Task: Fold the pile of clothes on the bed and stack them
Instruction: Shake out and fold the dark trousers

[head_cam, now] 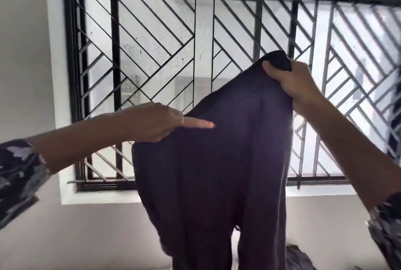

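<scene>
Fingers [271, 70] of right hand [290, 81] bunch soft dark garment [217, 161], hanging limp.

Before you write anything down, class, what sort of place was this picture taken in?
Probably a bedroom or other room in a home. A barred window with a diagonal metal grille is set in a plain painted wall, and a person's right hand holds up a dark garment, with more crumpled clothing below.

Both hands, right hand [290, 81] and left hand [160, 122], hold a dark garment [217, 161] before a barred window [152, 42].
</scene>
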`<state>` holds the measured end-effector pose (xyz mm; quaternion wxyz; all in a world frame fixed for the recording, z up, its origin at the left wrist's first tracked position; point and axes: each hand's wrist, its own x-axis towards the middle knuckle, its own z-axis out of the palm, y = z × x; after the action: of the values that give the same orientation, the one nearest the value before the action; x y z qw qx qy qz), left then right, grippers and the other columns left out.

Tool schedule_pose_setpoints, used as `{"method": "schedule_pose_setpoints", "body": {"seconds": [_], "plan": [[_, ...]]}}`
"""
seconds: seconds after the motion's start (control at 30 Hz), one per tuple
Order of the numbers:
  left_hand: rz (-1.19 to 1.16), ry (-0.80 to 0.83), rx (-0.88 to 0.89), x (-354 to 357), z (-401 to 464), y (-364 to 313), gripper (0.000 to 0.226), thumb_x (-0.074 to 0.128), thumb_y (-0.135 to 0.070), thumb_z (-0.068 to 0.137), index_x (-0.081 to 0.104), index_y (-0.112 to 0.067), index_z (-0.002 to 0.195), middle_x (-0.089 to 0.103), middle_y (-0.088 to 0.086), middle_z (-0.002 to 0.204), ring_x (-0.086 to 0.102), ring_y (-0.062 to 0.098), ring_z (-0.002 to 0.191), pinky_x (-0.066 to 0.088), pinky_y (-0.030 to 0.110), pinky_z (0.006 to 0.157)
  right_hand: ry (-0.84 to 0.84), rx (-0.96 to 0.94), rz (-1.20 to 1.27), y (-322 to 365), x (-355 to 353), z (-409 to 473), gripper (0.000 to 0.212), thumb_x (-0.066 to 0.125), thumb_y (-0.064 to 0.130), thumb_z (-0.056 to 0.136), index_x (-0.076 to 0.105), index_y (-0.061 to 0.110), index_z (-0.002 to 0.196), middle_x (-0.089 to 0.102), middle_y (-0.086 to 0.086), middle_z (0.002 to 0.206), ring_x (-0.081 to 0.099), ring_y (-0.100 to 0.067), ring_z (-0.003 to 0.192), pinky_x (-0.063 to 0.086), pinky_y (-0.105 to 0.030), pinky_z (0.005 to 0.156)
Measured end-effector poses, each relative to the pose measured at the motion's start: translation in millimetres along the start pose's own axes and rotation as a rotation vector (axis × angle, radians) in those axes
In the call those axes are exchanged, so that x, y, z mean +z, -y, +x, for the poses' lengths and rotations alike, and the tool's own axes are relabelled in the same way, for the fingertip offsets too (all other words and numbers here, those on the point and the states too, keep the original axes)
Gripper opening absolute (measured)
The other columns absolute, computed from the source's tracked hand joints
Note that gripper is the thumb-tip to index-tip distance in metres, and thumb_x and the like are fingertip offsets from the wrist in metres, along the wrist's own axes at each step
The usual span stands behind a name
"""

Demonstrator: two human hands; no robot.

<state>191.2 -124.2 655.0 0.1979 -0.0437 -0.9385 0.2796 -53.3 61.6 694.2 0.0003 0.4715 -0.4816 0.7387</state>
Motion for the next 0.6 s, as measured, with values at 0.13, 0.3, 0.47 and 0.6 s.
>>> {"method": "schedule_pose_setpoints", "body": {"seconds": [0.13,0.3,0.47,0.6], "plan": [[0.184,0.333,0.005,-21,19,-18,0.087,0.039,0.001,0.088,0.01,-0.063,0.14,0.048,-0.004,0.091,0.045,0.006,0.065,0.043,0.017,0.071,0.055,0.0,-0.039,-2,-4,-4,0.025,0.071,0.02,0.086,0.067,0.001,0.102,0.071,-0.002,0.077,0.069,-0.012,0.067,0.055,-0.024,0.06],[-0.33,0.624,-0.272,-9,44,-35,0.095,0.058,-0.004,0.082,0.007,-0.052,0.146,0.059,-0.006,0.113,0.061,0.011,0.083,0.05,0.01,0.066,0.091,0.008,-0.127,-16,-3,-18,0.019,0.072,0.021,0.085,0.069,0.005,0.094,0.071,-0.004,0.08,0.069,-0.012,0.067,0.054,-0.023,0.059],[-0.816,0.559,-0.688,12,70,-50,0.079,0.055,0.001,0.084,0.027,-0.037,0.147,0.052,-0.006,0.108,0.061,0.006,0.068,0.059,0.03,0.068,0.1,0.0,-0.269,-39,4,-47,0.016,0.072,0.024,0.085,0.07,0.014,0.097,0.073,-0.004,0.089,0.069,-0.015,0.077,0.056,-0.027,0.068],[-1.085,0.603,-0.867,38,86,-56,0.041,0.051,0.0,0.084,0.054,0.0,0.125,0.068,0.013,0.091,0.066,0.019,0.063,0.057,0.03,0.057,0.142,0.024,-0.436,-66,20,-83,0.022,0.073,0.029,0.083,0.067,0.016,0.1,0.071,0.0,0.093,0.067,-0.014,0.085,0.054,-0.032,0.078]]}}
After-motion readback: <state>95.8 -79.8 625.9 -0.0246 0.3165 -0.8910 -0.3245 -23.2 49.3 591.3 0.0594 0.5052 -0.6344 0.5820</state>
